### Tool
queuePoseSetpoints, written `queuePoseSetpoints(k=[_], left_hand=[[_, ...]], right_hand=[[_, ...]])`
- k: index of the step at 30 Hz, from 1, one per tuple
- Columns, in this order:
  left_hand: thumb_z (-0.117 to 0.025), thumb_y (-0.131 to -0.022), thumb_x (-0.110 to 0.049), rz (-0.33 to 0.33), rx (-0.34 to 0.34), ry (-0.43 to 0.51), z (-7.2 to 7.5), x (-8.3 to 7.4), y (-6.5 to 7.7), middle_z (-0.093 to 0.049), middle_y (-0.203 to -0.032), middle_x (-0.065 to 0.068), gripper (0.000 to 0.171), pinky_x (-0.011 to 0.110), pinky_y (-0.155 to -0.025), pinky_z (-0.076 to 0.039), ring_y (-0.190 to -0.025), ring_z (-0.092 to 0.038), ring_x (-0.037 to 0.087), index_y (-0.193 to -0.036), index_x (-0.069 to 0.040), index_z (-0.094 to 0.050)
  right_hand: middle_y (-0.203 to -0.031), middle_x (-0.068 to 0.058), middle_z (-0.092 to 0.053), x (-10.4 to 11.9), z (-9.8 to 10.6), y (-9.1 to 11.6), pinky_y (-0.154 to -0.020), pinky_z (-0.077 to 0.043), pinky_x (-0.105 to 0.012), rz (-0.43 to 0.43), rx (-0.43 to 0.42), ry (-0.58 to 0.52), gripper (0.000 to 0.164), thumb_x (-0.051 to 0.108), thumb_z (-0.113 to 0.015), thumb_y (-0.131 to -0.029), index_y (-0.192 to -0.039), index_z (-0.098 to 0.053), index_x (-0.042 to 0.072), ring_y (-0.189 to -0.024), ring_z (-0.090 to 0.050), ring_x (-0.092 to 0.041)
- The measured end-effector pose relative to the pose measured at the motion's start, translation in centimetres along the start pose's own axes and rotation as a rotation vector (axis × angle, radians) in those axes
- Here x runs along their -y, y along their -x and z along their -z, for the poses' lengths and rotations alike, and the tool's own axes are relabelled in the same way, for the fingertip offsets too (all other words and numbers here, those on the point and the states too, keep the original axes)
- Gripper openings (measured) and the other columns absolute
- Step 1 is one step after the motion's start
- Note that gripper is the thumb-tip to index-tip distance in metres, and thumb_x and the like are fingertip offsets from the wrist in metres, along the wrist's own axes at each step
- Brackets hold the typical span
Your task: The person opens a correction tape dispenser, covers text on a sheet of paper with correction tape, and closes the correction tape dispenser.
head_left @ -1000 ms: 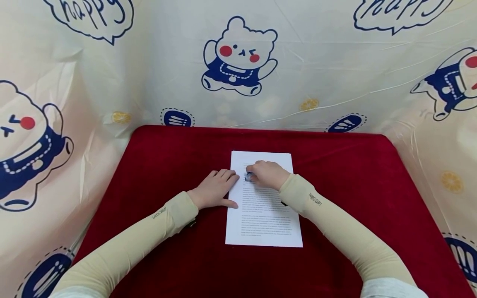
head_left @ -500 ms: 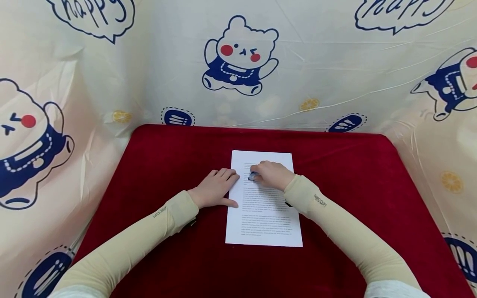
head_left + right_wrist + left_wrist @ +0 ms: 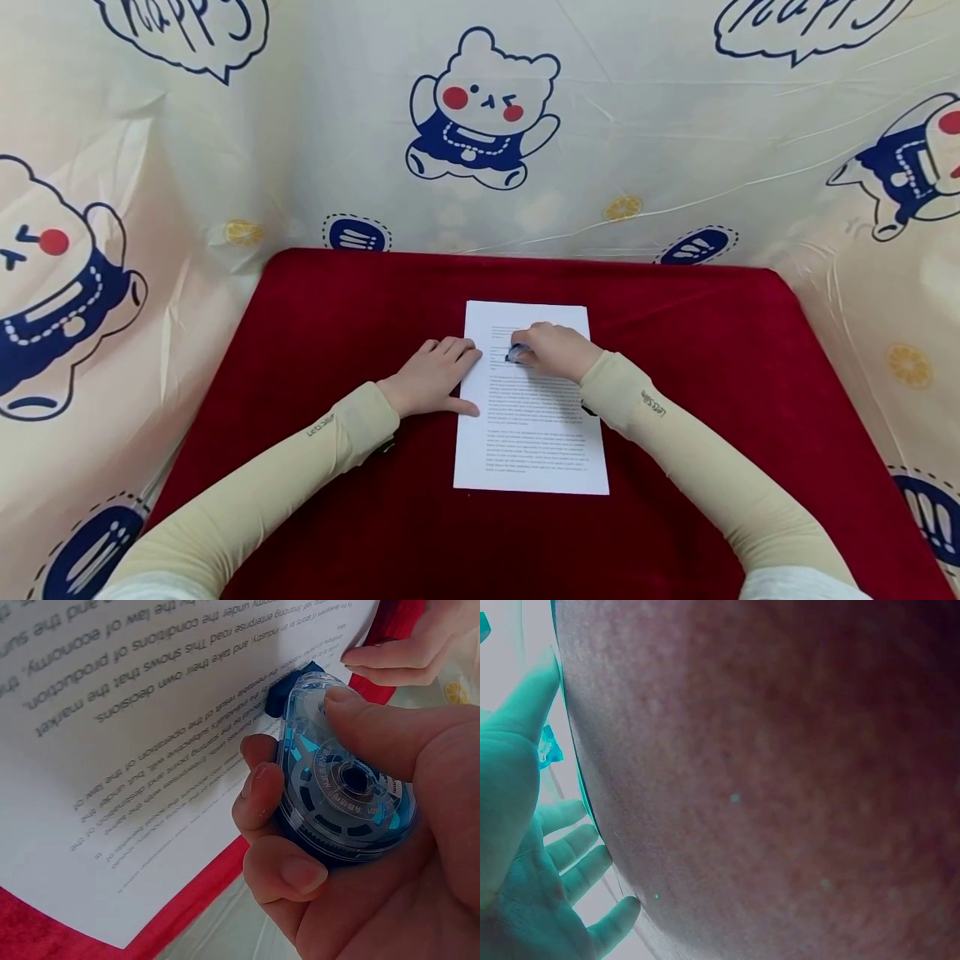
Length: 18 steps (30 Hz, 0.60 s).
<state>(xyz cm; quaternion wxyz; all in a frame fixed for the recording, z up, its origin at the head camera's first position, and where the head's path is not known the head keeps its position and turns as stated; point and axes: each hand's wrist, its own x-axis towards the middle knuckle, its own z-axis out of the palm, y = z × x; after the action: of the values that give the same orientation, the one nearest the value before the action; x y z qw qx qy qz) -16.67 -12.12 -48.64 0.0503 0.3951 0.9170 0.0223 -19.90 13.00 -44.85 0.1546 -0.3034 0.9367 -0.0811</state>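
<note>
A sheet of printed paper lies on the red cloth, possibly with more sheets under it. My right hand grips a correction tape, a clear rounded case with a blue reel and a dark blue tip. Thumb and curled fingers hold the case, and its tip is down at a text line in the sheet's upper part. My left hand rests on the sheet's left edge with fingers spread. In the left wrist view, the left hand shows its fingers extended, and a blue bit of the correction tape appears beyond.
A red velvet cloth covers the table. Behind and at the sides hangs a pale curtain printed with cartoon bears. Beige sleeves cover both forearms.
My right hand has slid a little to the right across the sheet with the correction tape in its grip. The left hand and the paper have stayed in place.
</note>
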Motion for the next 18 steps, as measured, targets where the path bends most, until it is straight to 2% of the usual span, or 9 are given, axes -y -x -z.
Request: queuePoseSetpoints(k=[6,18], left_hand=[[-0.069,-0.086,-0.073,0.005,0.005,-0.002,0.0,0.0,-0.1,-0.05,-0.15,0.016,0.096,0.049,-0.103,-0.045,-0.136,-0.047,0.031,-0.15,-0.003,-0.05],[-0.071,-0.086,-0.071,0.017,0.019,0.01,-0.1,0.0,-0.1,-0.049,-0.15,0.016,0.096,0.05,-0.105,-0.043,-0.137,-0.045,0.032,-0.151,-0.003,-0.049]], right_hand=[[-0.108,-0.007,-0.073,-0.4,0.2,0.5,-0.09,-0.057,-0.039,-0.027,0.002,-0.004,0.025,0.017,-0.072,-0.1,-0.124,-0.073,0.012,-0.091,-0.064,-0.021],[-0.103,-0.006,-0.071,-1.5,0.0,1.4,-0.084,-0.055,-0.035,-0.049,0.004,-0.01,0.021,0.017,-0.072,-0.1,-0.12,-0.073,0.013,-0.086,-0.061,-0.02]])
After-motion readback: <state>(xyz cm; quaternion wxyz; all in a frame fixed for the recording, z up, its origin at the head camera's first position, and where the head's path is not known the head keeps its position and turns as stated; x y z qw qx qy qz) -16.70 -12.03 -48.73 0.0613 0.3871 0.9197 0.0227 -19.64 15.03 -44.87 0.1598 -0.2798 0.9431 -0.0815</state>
